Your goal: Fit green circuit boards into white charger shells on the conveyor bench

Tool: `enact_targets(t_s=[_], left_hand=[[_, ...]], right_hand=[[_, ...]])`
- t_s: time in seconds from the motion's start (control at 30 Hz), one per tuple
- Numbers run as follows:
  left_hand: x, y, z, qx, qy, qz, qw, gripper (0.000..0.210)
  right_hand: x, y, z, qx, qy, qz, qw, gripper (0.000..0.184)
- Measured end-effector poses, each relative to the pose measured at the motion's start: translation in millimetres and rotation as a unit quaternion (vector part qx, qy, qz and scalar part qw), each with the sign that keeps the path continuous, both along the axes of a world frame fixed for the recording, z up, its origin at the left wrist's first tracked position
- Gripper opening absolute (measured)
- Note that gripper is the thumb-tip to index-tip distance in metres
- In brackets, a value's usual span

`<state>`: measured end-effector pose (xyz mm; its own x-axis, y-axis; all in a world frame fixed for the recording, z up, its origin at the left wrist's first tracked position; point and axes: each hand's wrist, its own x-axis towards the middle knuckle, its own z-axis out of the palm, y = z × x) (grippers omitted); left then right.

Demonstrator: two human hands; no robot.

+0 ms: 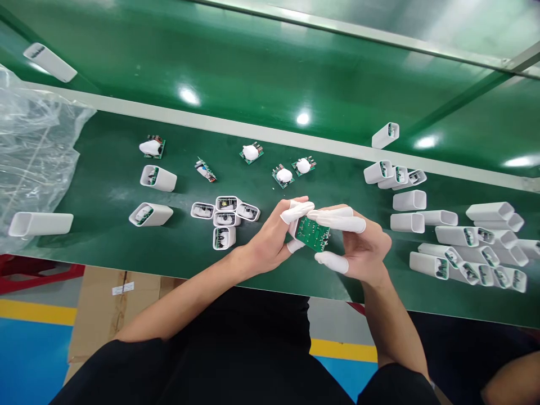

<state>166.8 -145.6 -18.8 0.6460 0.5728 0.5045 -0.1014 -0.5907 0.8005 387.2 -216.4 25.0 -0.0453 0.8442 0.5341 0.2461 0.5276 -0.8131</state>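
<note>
A green circuit board (312, 233) is between my hands, its soldered underside facing me. My left hand (270, 239) is closed around a white plastic casing (292, 227), mostly hidden by the fingers, at the board's left end. At the board's right end, my right hand (365, 244) has its fingers along the upper edge and its thumb near the lower corner. White finger cots cover fingertips on both hands. Just left of my left hand stands a cluster of white casings (224, 235) with boards inside. Beyond my hands lie loose boards with white blobs (282, 176).
Many white casings (464, 236) lie on the right of the green table (295, 281). More casings (158, 178) and a plastic sheet (37, 152) are on the left. A raised ledge (202, 125) runs along the back. Part of another person's arm (512, 377) shows at lower right.
</note>
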Motion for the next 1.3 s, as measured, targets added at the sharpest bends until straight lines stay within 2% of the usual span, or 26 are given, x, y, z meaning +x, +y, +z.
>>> enact_targets(t_s=[0.3, 0.5, 0.9, 1.3], left_hand=[[-0.6, -0.2, 0.7, 0.014, 0.001, 0.008, 1.0, 0.074], [0.7, -0.5, 1.6, 0.022, 0.003, 0.013, 1.0, 0.071], [1.0, -0.2, 0.8, 0.032, 0.008, 0.021, 0.999, 0.072], [-0.5, -0.8, 0.7, 0.014, 0.029, 0.016, 0.999, 0.077]], right_hand=[[0.7, -0.6, -0.2, 0.0, -0.004, -0.002, 1.0, 0.069], [0.9, 0.5, 0.4, 0.024, -0.031, -0.025, 0.999, 0.07], [0.7, 3.1, 3.4, 0.045, -0.045, -0.022, 0.998, 0.064], [0.5, 1.5, 4.4, 0.03, -0.057, -0.025, 0.998, 0.065]])
